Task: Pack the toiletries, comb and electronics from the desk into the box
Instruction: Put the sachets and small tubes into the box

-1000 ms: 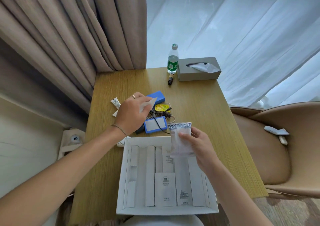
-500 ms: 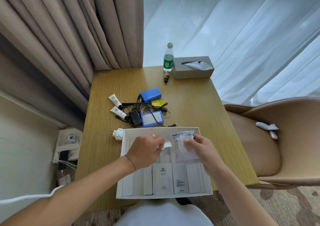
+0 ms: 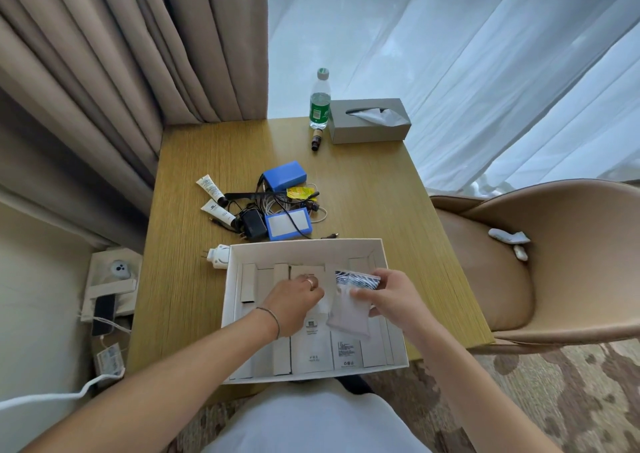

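The white box [image 3: 301, 248] sits at the desk's near edge with several white packets lying in it. My right hand [image 3: 388, 296] holds a clear plastic pouch [image 3: 349, 314] over the box. My left hand [image 3: 294, 300] is down inside the box beside the pouch, fingers curled on a small white sachet [image 3: 325, 305]. Behind the box lie two white tubes [image 3: 211, 187], a black comb [image 3: 252, 196], a black charger [image 3: 252, 225], two blue battery packs [image 3: 287, 225], tangled cables and a yellow sachet [image 3: 298, 192]. A white plug adapter [image 3: 218, 256] touches the box's far left corner.
A water bottle [image 3: 320, 100], a small dark vial [image 3: 316, 139] and a grey tissue box [image 3: 369, 121] stand at the desk's far edge. A tan chair [image 3: 519, 262] is to the right. Curtains hang behind, and a low shelf [image 3: 110, 279] with devices sits left.
My left hand came back from the pile with the small white sachet and went down into the box. My right hand lowered the pouch towards the box.
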A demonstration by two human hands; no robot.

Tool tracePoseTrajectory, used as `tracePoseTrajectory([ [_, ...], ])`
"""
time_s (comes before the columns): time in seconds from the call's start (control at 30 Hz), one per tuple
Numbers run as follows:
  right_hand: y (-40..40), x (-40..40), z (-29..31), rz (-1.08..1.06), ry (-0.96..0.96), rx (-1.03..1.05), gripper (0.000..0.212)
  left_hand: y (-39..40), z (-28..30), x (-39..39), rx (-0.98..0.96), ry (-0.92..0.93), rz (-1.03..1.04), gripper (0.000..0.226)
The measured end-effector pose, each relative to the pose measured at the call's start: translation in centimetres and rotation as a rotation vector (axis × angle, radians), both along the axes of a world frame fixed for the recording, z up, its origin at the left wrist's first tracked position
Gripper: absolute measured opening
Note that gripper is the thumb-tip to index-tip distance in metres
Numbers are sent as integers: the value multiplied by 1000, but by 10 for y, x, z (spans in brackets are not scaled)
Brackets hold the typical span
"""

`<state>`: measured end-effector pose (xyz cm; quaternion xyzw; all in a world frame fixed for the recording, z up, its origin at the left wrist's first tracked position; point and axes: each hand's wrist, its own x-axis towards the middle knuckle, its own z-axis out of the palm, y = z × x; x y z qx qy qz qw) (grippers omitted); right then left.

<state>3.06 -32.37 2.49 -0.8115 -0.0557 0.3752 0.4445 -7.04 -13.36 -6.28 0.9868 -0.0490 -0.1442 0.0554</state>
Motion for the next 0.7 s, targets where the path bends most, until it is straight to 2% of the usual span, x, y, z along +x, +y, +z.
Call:
tracePoseTrajectory([
  [0.1,5,3,-5,161,-122,-109,16,1,1,-1,-2,76,-10,31],
  [0.23,20,7,-14,402,-242,-256,12,5,4,0,28,70,-44,18],
  [0.4,44,11,-27,650,-360,-416,19,10,7,-4,-4,0,-5,20],
  [0.57,52,8,-44,847,-358,-508,23,19,10,-12,-98,-26,91,24],
  [0.7,48,6,-52,1125,-525,-535,30,25,15,-19,-152,-83,142,24],
])
